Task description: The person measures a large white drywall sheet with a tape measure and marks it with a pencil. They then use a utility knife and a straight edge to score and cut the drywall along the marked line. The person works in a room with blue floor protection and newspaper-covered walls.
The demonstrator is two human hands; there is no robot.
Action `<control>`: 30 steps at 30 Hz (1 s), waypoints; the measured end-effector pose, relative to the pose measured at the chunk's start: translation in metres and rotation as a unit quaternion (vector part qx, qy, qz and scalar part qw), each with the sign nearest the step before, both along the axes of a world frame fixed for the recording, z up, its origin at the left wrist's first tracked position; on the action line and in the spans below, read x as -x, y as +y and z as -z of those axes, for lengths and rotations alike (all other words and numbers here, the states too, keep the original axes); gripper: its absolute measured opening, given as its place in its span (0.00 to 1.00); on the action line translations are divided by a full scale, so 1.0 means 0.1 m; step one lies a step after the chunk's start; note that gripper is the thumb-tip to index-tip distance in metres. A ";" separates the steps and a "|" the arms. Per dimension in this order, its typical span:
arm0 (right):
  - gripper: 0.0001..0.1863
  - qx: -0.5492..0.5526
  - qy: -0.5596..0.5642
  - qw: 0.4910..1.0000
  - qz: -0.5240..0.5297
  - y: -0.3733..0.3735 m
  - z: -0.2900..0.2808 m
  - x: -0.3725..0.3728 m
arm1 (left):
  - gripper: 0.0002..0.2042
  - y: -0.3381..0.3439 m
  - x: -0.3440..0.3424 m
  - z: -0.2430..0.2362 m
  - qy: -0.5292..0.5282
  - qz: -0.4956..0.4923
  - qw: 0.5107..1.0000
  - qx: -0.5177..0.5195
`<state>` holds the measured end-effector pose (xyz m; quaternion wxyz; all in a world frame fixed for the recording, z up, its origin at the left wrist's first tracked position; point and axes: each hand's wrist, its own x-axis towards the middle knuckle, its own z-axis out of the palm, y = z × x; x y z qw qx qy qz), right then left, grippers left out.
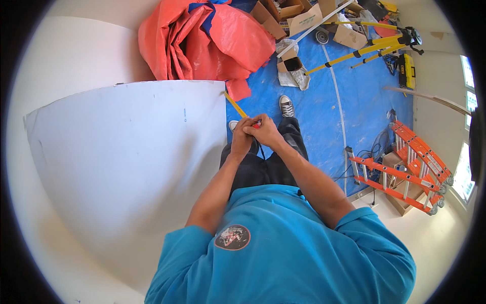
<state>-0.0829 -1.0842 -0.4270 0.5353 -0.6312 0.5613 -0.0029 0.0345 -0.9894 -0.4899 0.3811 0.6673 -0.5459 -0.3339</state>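
Note:
Both of my hands are close together in front of my waist, closed around a tape measure with a red case, mostly covered by my fingers. From it a yellow blade runs up and left to the far right corner of a large white panel. My left hand grips where the blade meets the case. Fingers of my right hand wrap the case from the other side. The panel stands at my left, its right edge near my left leg.
A crumpled red-orange tarp lies beyond the panel. Blue sheeting covers the floor. Cardboard boxes, a yellow tripod and a bucket-like black and yellow toolbox are at the far right. Orange ladders lie near cables at right.

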 end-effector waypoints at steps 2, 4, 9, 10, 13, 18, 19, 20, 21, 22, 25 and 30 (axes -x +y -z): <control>0.32 -0.010 0.038 0.999 0.008 0.04 0.15 0.08 | 0.23 -0.01 -0.06 0.04 0.041 -0.027 0.994 -0.100; 0.28 -0.048 0.083 0.995 -0.031 0.06 0.23 0.05 | 0.25 0.06 -0.22 -0.23 0.013 -0.051 0.990 -0.129; 0.17 0.041 0.091 0.993 -0.061 -0.15 0.19 -0.27 | 0.27 0.23 -1.44 -2.43 -0.353 -0.193 0.915 0.020; 0.17 0.057 0.082 0.990 -0.098 -0.20 0.18 -0.34 | 0.26 0.39 -1.74 -3.06 -0.433 -0.263 0.858 0.085; 0.16 0.105 0.076 0.975 -0.183 -0.33 0.17 -0.59 | 0.30 0.75 -2.24 -4.68 -0.677 -0.364 0.638 0.053; 0.18 0.132 0.084 0.938 -0.309 -0.31 0.24 -0.87 | 0.29 0.70 -2.46 -5.12 -0.465 -0.445 0.730 -0.229; 0.20 0.123 0.096 0.936 -0.314 -0.30 0.26 -0.90 | 0.29 0.70 -2.47 -5.12 -0.485 -0.429 0.732 -0.214; 0.21 0.104 0.109 0.935 -0.320 -0.29 0.27 -0.89 | 0.29 0.75 -2.46 -5.12 -0.486 -0.422 0.736 -0.207; 0.22 0.107 0.114 0.935 -0.319 -0.28 0.28 -0.87 | 0.29 0.82 -2.44 -5.13 -0.478 -0.430 0.737 -0.207; 0.23 0.099 0.118 0.935 -0.320 -0.27 0.28 -0.83 | 0.28 0.86 -2.44 -5.11 -0.499 -0.432 0.724 -0.199; 0.24 0.095 0.110 0.939 -0.311 -0.28 0.27 -0.63 | 0.27 0.92 -2.49 -5.14 -0.454 -0.452 0.742 -0.197; 0.22 0.081 0.099 0.949 -0.289 -0.36 0.16 0.06 | 0.29 0.84 -2.56 -5.06 -0.474 -0.439 0.739 -0.193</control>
